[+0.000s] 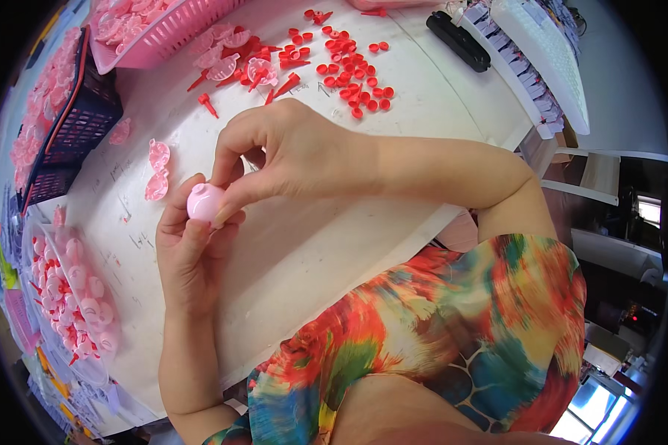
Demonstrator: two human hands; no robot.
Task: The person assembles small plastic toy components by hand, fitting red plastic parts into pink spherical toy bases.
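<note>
A small round pink plastic piece [204, 203] with a short neck sits between my two hands over the white table. The fingers of my left hand [188, 245] are closed around it from below and the left. From the right, my right hand [283, 148] pinches its lower right side with thumb and fingertips. My curled fingers hide its underside. Just left of my hands lies a pair of joined pink half-shells [158, 169], opened out flat. Farther off are several loose red cups [355, 74] and red pointed pieces [286, 84].
A pink basket [172, 33] and a dark blue basket [70, 133], both full of pink parts, stand at the far left. Nearer on the left lies a clear bag [100, 337] of pink and red pieces. A black case [457, 41] rests at the far right.
</note>
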